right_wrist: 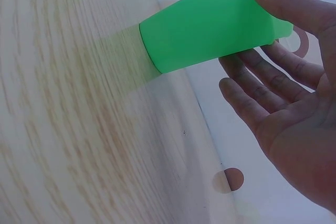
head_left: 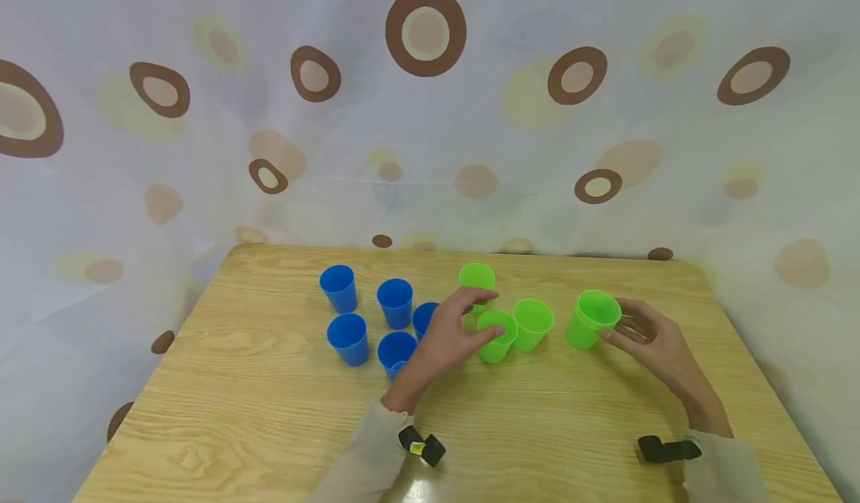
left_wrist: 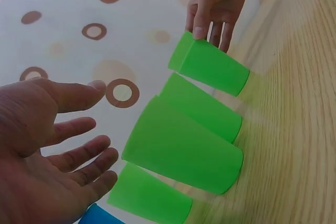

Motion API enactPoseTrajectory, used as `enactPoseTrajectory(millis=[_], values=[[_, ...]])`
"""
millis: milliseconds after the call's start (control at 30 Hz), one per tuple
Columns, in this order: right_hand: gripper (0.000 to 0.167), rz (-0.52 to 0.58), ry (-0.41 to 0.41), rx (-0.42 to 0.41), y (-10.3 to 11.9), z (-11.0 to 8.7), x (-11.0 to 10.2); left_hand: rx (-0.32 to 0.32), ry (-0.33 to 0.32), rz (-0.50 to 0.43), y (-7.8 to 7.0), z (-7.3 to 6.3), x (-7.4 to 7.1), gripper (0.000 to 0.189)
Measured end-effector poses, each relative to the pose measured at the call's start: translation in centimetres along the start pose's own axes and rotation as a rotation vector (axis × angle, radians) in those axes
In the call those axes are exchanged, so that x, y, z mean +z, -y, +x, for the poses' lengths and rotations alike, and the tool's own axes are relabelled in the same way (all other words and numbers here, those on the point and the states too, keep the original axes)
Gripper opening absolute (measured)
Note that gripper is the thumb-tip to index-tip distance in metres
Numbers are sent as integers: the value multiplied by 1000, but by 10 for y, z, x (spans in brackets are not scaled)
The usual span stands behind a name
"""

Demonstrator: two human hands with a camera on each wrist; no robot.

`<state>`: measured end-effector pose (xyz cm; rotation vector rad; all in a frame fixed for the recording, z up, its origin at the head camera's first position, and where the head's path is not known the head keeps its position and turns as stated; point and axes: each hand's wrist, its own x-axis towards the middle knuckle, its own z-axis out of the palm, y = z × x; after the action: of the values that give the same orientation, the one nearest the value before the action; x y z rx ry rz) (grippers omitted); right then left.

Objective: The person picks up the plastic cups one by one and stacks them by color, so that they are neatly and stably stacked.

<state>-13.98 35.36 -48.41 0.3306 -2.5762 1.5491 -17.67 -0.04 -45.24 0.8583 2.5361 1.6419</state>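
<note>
My right hand (head_left: 648, 339) holds a green cup (head_left: 594, 320) by its rim, thumb on the near side and fingers behind. A second rim line below the top shows on it, like one cup nested in another. The cup stands upright, its base at the table. My left hand (head_left: 452, 331) hovers with fingers spread and thumb apart, beside the other green cups. Of these, one cup (head_left: 497, 342) is nearest the thumb, another cup (head_left: 534, 324) stands right of it, and a third cup (head_left: 477, 275) stands behind, partly hidden. In the left wrist view a gap shows between the fingers and the nearest cup (left_wrist: 184, 145).
Several upright blue cups (head_left: 349, 342) stand on the left half of the wooden table (head_left: 269, 413). One blue cup (head_left: 423, 313) is partly covered by my left hand. A patterned curtain (head_left: 430, 152) hangs behind the table and along its sides.
</note>
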Motion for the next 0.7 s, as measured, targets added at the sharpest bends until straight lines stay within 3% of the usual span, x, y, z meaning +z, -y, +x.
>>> enactPoseTrajectory(millis=[300, 700], values=[[53, 0, 4, -1, 0, 1, 0, -29, 75, 184, 1, -2, 1, 55], [53, 5, 3, 0, -1, 1, 0, -78, 151, 346, -3, 0, 5, 63]])
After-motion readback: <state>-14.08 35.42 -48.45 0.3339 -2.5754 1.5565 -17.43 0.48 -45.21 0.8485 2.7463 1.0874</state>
